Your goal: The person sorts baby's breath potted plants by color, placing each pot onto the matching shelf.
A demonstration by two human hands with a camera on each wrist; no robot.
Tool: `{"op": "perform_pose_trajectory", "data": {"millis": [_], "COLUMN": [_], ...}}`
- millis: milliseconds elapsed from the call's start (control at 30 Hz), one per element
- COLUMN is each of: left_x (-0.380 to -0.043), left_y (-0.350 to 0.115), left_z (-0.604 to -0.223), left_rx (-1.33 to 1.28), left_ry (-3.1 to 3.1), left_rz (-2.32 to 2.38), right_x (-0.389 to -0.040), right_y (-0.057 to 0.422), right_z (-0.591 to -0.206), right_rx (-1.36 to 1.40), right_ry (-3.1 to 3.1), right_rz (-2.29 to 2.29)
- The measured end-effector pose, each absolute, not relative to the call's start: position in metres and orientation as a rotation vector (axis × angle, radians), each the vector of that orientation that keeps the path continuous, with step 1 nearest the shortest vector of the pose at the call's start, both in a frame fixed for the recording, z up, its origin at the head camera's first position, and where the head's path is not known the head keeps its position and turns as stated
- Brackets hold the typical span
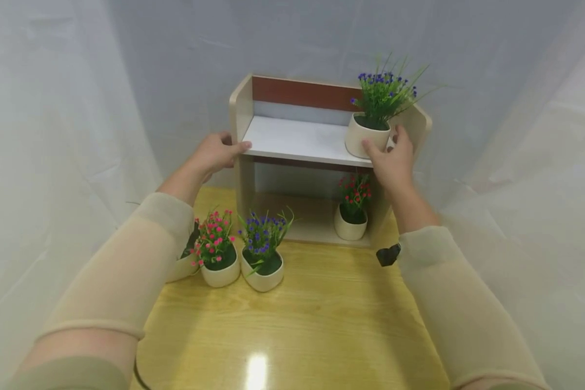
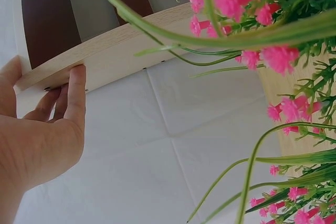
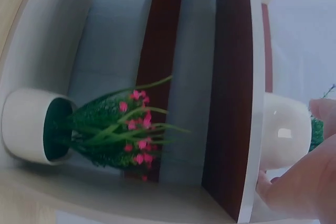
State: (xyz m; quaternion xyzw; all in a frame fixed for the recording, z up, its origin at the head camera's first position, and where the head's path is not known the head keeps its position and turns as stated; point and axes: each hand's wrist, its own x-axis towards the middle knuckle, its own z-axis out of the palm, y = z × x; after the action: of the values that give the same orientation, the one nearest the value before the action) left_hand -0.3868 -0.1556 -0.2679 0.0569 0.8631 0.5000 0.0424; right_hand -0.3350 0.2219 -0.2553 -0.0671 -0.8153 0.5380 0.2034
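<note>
The right hand [image 1: 394,165] holds the flower pot [image 1: 363,138] by its right side, thumb nearer and fingers farther. The pot stands at the upper shelf's [image 1: 297,135] right end; the left hand [image 1: 213,154] grips the left side panel [image 1: 242,111].

Left arm [image 1: 109,271]: stretched forward, slanting inward, forearm sleeved
Left wrist [image 1: 177,181]: bare beyond the cuff
Left hand [image 1: 216,152]: gripping, thumb pointing inward, set apart from the fingers
Right arm [image 1: 468,303]: stretched forward, slanting inward, sleeved likewise
Right wrist [image 1: 414,208]: bare
Right hand [image 1: 394,162]: gripping, thumb and fingers parted and bent
Both hands: raised level, well apart
</note>
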Motion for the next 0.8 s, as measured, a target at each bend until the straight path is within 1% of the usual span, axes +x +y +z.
{"op": "perform_pose_trajectory", "data": {"millis": [467,633,800], "left_x": [-0.388,-0.387,-0.387], "left_y": [-0.156,-0.155,-0.155], "left_z": [-0.268,-0.269,-0.268], "left_rx": [0.163,0.159,0.149], "left_ry": [2.638,2.638,2.643], "left_rz": [1.535,1.545,1.545], "right_x": [-0.304,-0.292,-0.282], "right_y": [0.199,0.190,0.176], "right_z": [-0.269,-0.278,-0.297], "right_rx": [-0.134,-0.102,-0.066], "right_ry": [-2.007,-2.034,-2.120], "right_rz": [1.837,1.867,1.840]}}
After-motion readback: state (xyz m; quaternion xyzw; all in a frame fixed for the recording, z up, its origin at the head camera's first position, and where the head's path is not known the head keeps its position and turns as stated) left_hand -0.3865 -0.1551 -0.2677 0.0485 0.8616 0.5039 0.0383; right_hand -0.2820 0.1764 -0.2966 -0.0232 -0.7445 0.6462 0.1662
